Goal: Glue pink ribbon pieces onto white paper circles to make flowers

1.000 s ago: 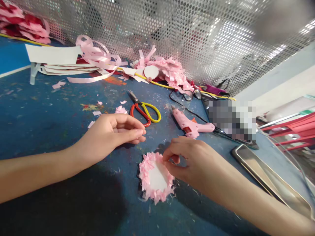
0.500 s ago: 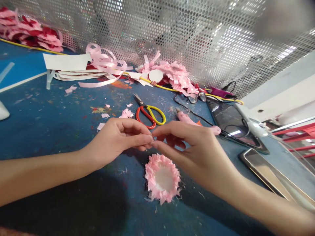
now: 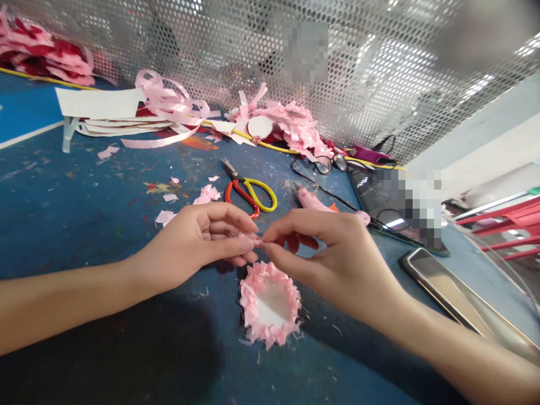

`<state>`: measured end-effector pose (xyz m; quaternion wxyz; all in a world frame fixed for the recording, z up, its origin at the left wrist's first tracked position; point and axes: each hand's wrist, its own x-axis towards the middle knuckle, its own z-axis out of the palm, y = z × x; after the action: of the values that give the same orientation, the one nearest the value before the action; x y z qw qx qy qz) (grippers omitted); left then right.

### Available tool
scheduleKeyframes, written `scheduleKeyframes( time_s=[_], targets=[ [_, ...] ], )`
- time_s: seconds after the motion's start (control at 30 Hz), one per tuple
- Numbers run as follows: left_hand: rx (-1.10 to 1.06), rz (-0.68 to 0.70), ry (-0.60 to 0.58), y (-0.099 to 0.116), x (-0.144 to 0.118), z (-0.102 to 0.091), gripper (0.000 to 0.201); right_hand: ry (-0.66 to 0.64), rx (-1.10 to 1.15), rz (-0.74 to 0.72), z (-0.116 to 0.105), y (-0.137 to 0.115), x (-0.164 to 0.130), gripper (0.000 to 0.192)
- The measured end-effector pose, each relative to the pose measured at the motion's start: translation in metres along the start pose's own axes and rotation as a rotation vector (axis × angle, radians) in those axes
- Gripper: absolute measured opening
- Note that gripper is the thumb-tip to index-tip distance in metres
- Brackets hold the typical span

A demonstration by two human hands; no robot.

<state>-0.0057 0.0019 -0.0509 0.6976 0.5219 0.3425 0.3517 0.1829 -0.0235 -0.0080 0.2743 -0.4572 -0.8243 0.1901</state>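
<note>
While both hands meet fingertip to fingertip above the blue worktop's middle, left hand [image 3: 198, 239] & right hand [image 3: 333, 253] each pinch one tiny pink ribbon scrap [image 3: 253, 239]; too small to tell its axis. One round pink ribbon rosette [image 3: 270, 304] lies flat just below, white centre up. Behind: 1 pr scissors [image 3: 248, 191], tips toward the far edge, 1 pink glue gun [image 3: 324, 205].

Craft workshop: paint-flecked blue bench [image 3: 76, 214], scissors [image 3: 247, 191] at 12, glue gun [image 3: 324, 203] at 1, ribbon [image 3: 169, 104] at 11.
</note>
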Motion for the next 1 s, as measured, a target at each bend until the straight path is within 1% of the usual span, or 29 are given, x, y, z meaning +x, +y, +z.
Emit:
scheduleKeyframes(
  time_s=[0.07, 0.13, 0.27, 0.33, 0.37, 0.57, 0.73, 0.83, 1.0],
  targets=[
    [-0.014, -0.008, 0.030, 0.001, 0.000, 0.001, 0.011, 0.001, -0.058, -0.043, -0.004, 0.001, -0.001, 0.012],
    [-0.017, -0.015, 0.063, 0.001, 0.001, 0.002, 0.012, -0.038, -0.084, -0.086, -0.010, 0.002, -0.003, 0.012],
    [0.012, -0.045, 0.098, 0.001, 0.003, 0.002, 0.011, -0.274, -0.128, -0.126, -0.019, 0.003, -0.006, 0.014],
    [0.031, -0.060, 0.097, 0.001, 0.004, 0.002, 0.012, -0.356, -0.179, -0.116, -0.019, 0.004, -0.007, 0.014],
    [0.045, -0.066, 0.094, 0.002, 0.003, 0.002, 0.012, -0.377, -0.201, -0.111, -0.017, 0.004, -0.007, 0.014],
    [0.100, -0.062, 0.077, 0.004, 0.000, 0.002, 0.013, -0.400, -0.273, -0.089, -0.005, 0.007, -0.005, 0.016],
    [0.104, -0.056, 0.081, 0.004, 0.000, 0.003, 0.012, -0.456, -0.280, -0.077, -0.005, 0.006, -0.004, 0.016],
    [0.097, -0.055, 0.086, 0.004, 0.000, 0.004, 0.013, -0.448, -0.261, -0.061, -0.004, 0.007, -0.003, 0.018],
    [0.081, -0.063, 0.069, 0.003, -0.001, 0.002, 0.013, -0.415, -0.269, -0.018, 0.001, 0.009, -0.002, 0.014]
  ],
)
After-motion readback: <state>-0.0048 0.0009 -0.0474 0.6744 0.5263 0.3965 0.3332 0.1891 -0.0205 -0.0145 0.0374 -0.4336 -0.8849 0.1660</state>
